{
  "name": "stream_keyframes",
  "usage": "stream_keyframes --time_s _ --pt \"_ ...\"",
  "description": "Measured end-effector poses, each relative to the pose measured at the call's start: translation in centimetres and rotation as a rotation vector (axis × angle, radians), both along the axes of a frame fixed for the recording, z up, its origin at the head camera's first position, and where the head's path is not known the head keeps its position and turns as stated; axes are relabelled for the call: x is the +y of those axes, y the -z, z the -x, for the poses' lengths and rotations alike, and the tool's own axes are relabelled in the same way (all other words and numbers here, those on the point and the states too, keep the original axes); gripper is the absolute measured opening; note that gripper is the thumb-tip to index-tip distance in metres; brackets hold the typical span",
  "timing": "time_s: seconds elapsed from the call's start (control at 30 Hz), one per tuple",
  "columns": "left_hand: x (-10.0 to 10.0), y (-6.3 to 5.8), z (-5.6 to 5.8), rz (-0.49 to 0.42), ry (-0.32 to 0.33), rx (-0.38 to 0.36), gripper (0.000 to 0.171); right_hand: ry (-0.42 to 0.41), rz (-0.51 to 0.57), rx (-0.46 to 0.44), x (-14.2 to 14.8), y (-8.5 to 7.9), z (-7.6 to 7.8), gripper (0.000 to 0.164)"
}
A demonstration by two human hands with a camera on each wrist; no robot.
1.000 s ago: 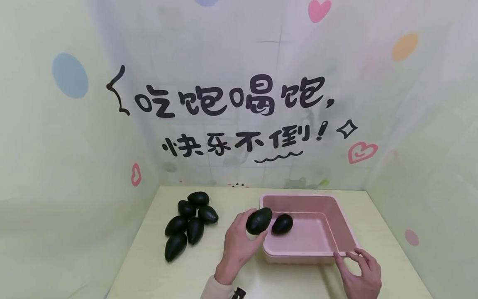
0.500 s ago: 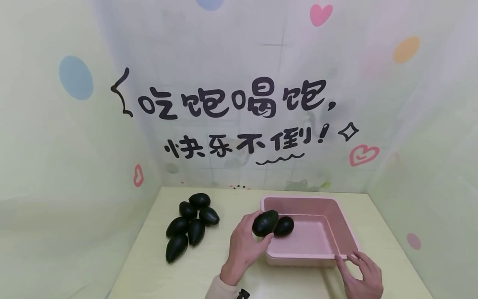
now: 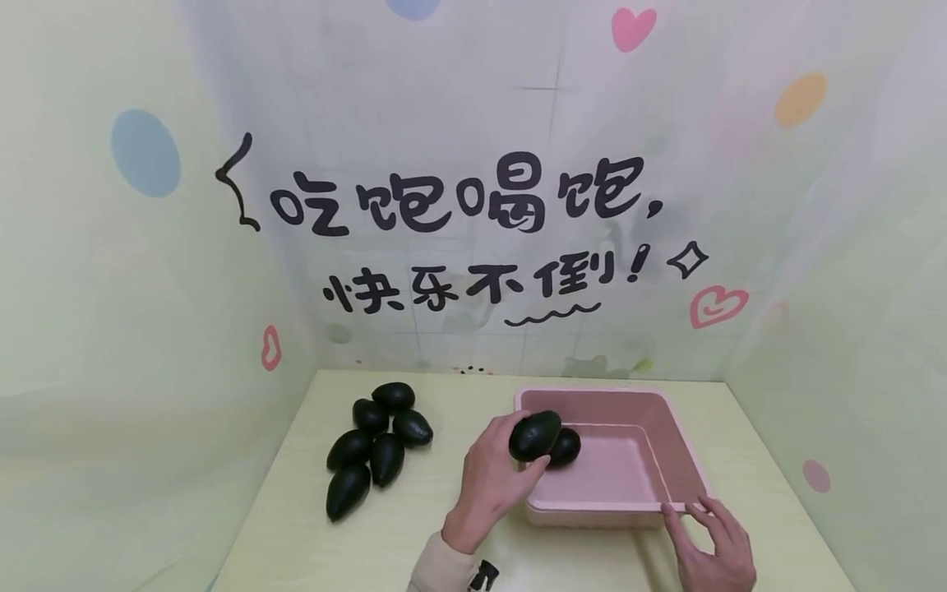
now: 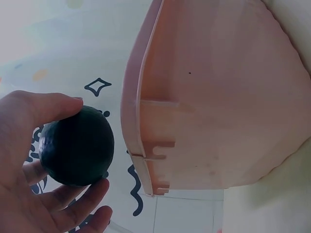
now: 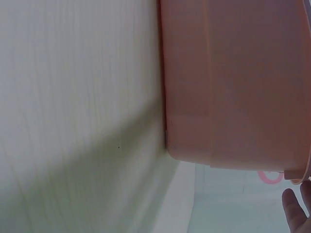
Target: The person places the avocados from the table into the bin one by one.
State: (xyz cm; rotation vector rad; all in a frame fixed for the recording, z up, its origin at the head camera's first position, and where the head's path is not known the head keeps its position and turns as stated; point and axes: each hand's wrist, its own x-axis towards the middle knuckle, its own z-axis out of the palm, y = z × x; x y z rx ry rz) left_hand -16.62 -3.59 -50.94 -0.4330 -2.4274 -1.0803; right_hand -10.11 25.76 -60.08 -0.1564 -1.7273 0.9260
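My left hand (image 3: pixel 494 477) grips a dark green avocado (image 3: pixel 534 436) between thumb and fingers, raised at the left rim of a pink plastic tub (image 3: pixel 607 473). In the left wrist view the held avocado (image 4: pixel 77 145) appears beside the tub's outer wall (image 4: pixel 218 111), apart from it. Inside the tub, near its left wall, lies another avocado (image 3: pixel 565 447), partly hidden behind the held one. My right hand (image 3: pixel 716 547) holds the tub's front right rim corner with bent fingers and thumb. Only some fingertips (image 5: pixel 293 208) show in the right wrist view, beside the rim.
Several more avocados (image 3: pixel 372 415) lie grouped on the left of the pale wooden table (image 3: pixel 288 526). A printed backdrop (image 3: pixel 473 107) with black lettering rises behind the table, and pale cloth walls stand at both sides.
My left hand has carried the avocado a little to the right, so it now partly covers the one in the tub. The right hand has stayed at the rim corner.
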Motion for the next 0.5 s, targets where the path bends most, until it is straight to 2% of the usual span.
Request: stream_keyframes --time_s 0.17,0.33,0.5 --pt "-0.06 -0.17 0.28 0.040 0.025 0.006 0.064 -0.022 -0.014 0.027 0.03 0.06 0.04 0.029" --pt "0.28 -0.19 0.66 0.088 0.054 0.018 0.064 -0.031 -0.028 0.004 0.03 -0.21 -0.11 0.028" --pt "0.86 0.22 0.72 0.100 0.077 -0.016 0.061 -0.035 -0.027 -0.009 0.06 -0.37 -0.20 0.028"
